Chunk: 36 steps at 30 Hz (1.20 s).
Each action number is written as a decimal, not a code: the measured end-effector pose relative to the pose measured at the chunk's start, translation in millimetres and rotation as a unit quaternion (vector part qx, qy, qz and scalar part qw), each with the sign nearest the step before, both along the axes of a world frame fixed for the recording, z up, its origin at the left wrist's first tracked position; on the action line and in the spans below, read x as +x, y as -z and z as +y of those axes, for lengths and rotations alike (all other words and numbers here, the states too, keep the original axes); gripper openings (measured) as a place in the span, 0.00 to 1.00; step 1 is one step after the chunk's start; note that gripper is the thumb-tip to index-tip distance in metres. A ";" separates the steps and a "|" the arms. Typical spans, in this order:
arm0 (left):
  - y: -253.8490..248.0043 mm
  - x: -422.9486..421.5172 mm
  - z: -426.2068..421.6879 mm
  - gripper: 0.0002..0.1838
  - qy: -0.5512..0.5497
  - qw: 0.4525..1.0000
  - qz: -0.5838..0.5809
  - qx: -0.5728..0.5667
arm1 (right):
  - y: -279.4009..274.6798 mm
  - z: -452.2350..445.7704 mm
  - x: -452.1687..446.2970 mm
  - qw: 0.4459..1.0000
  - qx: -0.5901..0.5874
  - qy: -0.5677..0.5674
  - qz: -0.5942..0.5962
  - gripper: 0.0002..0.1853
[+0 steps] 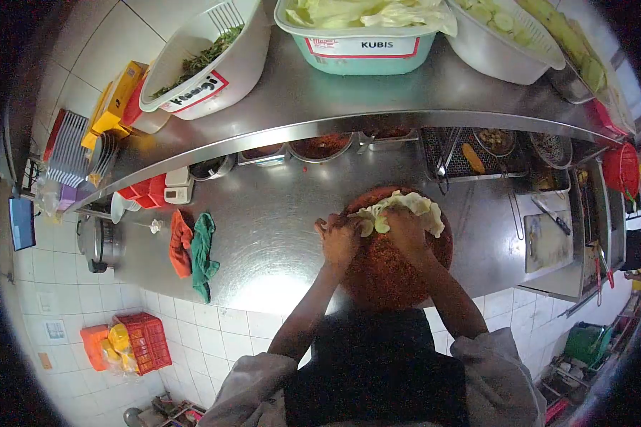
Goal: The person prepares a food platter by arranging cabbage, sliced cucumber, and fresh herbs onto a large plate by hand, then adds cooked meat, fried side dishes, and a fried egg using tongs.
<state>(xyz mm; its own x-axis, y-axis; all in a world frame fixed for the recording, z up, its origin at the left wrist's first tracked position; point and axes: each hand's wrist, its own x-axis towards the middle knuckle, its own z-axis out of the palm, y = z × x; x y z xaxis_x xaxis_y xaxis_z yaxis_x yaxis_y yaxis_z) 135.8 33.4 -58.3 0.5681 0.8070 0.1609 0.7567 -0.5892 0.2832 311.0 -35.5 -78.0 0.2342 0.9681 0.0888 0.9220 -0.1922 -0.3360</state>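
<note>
A wide round dish [432,267] with a reddish-brown, grainy surface, possibly spread with chili paste, lies on the steel counter in front of me. Along its far side runs a row of pale green slices [426,206], like cucumber or cabbage. My left hand [340,238] is at the dish's left rim with its fingers bent, its thumb side close to the slices; what it grips, if anything, is hidden. My right hand [404,231] reaches over the dish, its fingers closed down onto the pale slices near the row's middle.
Above the counter, a steel shelf [349,99] holds a green tub [363,64] labelled KUBIS and white baskets of greens. A red cloth [180,242] and a green cloth [203,256] lie left. A knife [552,215] rests on a cutting board [548,245] at right.
</note>
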 end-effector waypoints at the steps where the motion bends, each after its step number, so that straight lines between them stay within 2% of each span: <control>1: 0.0 0.3 -0.6 0.13 0.001 1.000 0.000 0.000 | 2.5 -1.9 0.0 1.000 0.010 -0.006 -0.008 0.11; 6: 7.6 -0.7 -2.3 0.12 -0.013 1.000 0.007 -0.001 | -0.2 -0.1 -0.8 1.000 0.011 -0.015 -0.023 0.12; 8: 7.4 -0.7 -3.2 0.12 -0.012 1.000 -0.006 -0.003 | 8.0 2.1 -0.2 0.999 0.038 -0.005 0.008 0.14; 12: 8.9 0.4 -2.0 0.11 -0.023 0.999 -0.030 -0.031 | -10.8 -1.1 0.6 0.997 0.076 -0.019 0.028 0.13; 15: 6.0 1.2 -4.8 0.11 -0.029 0.999 0.014 -0.002 | -14.2 2.9 5.3 0.997 0.013 -0.036 0.064 0.13; 17: 15.8 0.7 -3.0 0.10 -0.029 1.000 0.004 -0.006 | -24.6 3.8 6.3 0.986 -0.054 -0.022 0.158 0.12; 21: 11.0 2.0 -5.1 0.10 -0.033 0.999 -0.023 -0.003 | -33.3 5.0 4.6 0.989 -0.081 -0.022 0.118 0.11; 22: 6.5 0.3 -7.3 0.10 -0.031 0.999 -0.023 -0.003 | -29.8 0.2 3.9 0.995 -0.001 -0.023 0.095 0.12; 23: 1.5 -3.5 -9.3 0.09 -0.028 0.998 0.013 0.051 | -27.4 -3.9 5.4 0.994 0.080 -0.024 0.071 0.12; 24: -6.5 -6.6 -9.8 0.09 -0.025 0.993 0.049 0.105 | -35.0 -10.2 10.7 0.994 0.080 -0.022 0.069 0.12; 25: -22.6 -11.7 -10.5 0.09 -0.022 0.993 0.049 0.103 | -50.9 -21.4 17.2 0.987 0.129 0.018 0.099 0.14; 26: -40.5 -17.8 -11.3 0.09 -0.002 0.998 -0.001 0.069 | -60.0 -31.9 24.4 0.974 0.177 0.057 0.127 0.16; 27: -52.5 -19.1 -13.2 0.09 0.016 0.998 -0.052 0.034 | -59.2 -42.7 34.0 0.975 0.174 0.059 0.126 0.16; 29: -60.0 -15.8 -22.0 0.10 0.034 0.998 -0.056 0.006 | -55.2 -70.2 49.7 0.929 0.061 0.093 0.352 0.21; 30: -60.6 -12.7 -24.4 0.11 0.050 0.997 -0.061 -0.015 | -55.1 -79.7 52.6 0.930 0.060 0.097 0.351 0.21; 32: -51.5 4.4 -28.4 0.12 0.078 0.995 -0.050 -0.021 | -56.6 -91.8 57.0 0.965 -0.016 0.007 0.263 0.16; 33: -44.1 14.0 -30.9 0.14 0.102 0.994 -0.037 -0.025 | -60.4 -92.2 56.1 0.965 -0.017 0.009 0.262 0.16; 34: -30.7 23.2 -32.4 0.14 0.103 0.994 -0.038 -0.026 | -65.5 -90.1 52.6 0.980 0.037 -0.009 0.195 0.18; 35: -14.1 32.6 -31.6 0.16 0.101 0.995 0.011 0.009 | -68.6 -86.6 49.5 0.987 0.092 -0.027 0.126 0.19; 36: -7.7 38.4 -29.0 0.17 0.099 0.992 0.059 0.044 | -67.7 -82.6 47.4 0.987 0.093 -0.025 0.125 0.19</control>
